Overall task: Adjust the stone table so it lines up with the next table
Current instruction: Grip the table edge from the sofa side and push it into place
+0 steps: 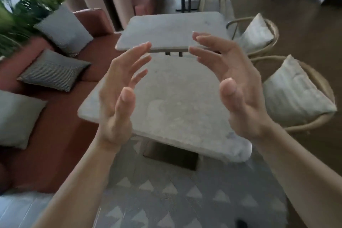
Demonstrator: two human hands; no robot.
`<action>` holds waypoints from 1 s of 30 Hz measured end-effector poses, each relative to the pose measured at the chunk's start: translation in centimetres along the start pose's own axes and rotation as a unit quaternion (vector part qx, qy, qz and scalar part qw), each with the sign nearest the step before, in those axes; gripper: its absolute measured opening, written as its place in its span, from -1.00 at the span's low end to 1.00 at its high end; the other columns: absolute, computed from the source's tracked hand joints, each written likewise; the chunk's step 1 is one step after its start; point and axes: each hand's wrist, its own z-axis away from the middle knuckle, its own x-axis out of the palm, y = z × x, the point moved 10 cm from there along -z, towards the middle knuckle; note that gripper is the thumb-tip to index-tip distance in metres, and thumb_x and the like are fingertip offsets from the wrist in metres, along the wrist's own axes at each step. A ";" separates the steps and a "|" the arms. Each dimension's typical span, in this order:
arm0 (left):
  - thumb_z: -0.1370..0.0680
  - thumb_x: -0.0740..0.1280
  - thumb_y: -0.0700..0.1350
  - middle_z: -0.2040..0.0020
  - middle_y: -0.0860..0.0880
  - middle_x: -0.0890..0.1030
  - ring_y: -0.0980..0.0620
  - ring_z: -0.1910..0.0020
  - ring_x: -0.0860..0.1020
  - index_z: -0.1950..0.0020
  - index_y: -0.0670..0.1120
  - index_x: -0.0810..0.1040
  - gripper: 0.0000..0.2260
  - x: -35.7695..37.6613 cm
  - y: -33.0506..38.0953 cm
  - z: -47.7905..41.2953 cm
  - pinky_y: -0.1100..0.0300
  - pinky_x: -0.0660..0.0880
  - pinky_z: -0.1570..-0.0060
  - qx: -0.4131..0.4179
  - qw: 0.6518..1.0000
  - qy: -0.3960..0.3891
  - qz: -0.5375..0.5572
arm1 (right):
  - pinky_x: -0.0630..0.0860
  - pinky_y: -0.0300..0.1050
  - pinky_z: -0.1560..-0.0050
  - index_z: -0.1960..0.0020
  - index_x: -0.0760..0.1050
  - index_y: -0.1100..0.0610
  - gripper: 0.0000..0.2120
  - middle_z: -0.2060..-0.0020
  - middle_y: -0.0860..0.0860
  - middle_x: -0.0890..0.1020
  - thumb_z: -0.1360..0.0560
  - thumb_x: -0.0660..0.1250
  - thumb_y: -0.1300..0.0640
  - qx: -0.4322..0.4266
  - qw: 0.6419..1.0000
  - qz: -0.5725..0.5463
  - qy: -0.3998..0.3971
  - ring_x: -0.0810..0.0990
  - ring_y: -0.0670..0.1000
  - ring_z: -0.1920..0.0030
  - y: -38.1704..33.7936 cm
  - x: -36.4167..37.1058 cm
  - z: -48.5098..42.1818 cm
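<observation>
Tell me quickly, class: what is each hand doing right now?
Left hand: open, fingers spread, holding nothing, raised above the stone table.
Right hand: open, fingers curled loosely, holding nothing, also not touching the table.

Two bare arms reach forward from the bottom of the picture, one from each bottom corner, and they lean in toward each other. The bare left hand (118,94) is held up in the air with its palm turned to face the other hand. Its fingers are spread apart and bent a little, and its thumb points up. The bare right hand (235,87) does the same, palm turned inward, fingers curled and apart, thumb up. The two hands face each other with a wide gap between them (like holding a big ball that is not there). Neither hand holds or touches anything. Both look a bit blurry.
</observation>
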 end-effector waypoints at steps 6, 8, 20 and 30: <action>-0.61 0.21 0.45 -0.53 -0.02 0.47 -0.15 -0.54 0.50 -0.50 0.02 0.40 -0.36 -0.3 -3.8 0.8 -0.10 0.46 -0.47 -0.011 0.994 -0.096 0.048 | 0.50 0.16 -0.54 -0.52 0.33 0.19 -0.25 -0.49 0.07 0.47 -0.65 0.21 -0.42 0.045 0.996 0.041 0.059 0.57 0.13 -0.51 1.1 2.9 2.9; -0.61 0.20 0.44 -0.54 -0.01 0.47 -0.12 -0.54 0.50 -0.50 0.00 0.44 -0.35 0.6 -4.7 1.5 -0.06 0.47 -0.46 -0.011 0.992 -0.108 0.057 | 0.49 0.12 -0.54 -0.52 0.33 0.18 -0.25 -0.50 0.05 0.47 -0.65 0.20 -0.42 0.052 0.995 0.051 0.062 0.55 0.10 -0.53 1.3 3.0 4.2; -0.65 0.17 0.43 -0.59 -0.02 0.49 -0.15 -0.56 0.51 -0.58 0.04 0.42 -0.35 6.3 -10.7 10.6 -0.28 0.49 -0.46 -0.013 0.987 -0.157 -0.011 | 0.50 0.10 -0.54 -0.50 0.35 0.13 -0.26 -0.55 0.12 0.45 -0.63 0.17 -0.45 0.074 0.991 0.100 0.055 0.51 0.11 -0.56 6.7 2.0 13.5; -0.60 0.14 0.51 -0.63 0.08 0.42 0.07 -0.68 0.32 -0.59 0.09 0.38 -0.29 5.1 -21.6 15.7 0.04 0.29 -0.64 -0.060 0.985 -0.127 -0.100 | 0.42 -0.06 -0.60 -0.54 0.39 0.11 -0.28 -0.55 0.04 0.49 -0.63 0.26 -0.39 0.130 0.974 0.182 0.035 0.45 -0.02 -0.61 16.3 3.2 19.0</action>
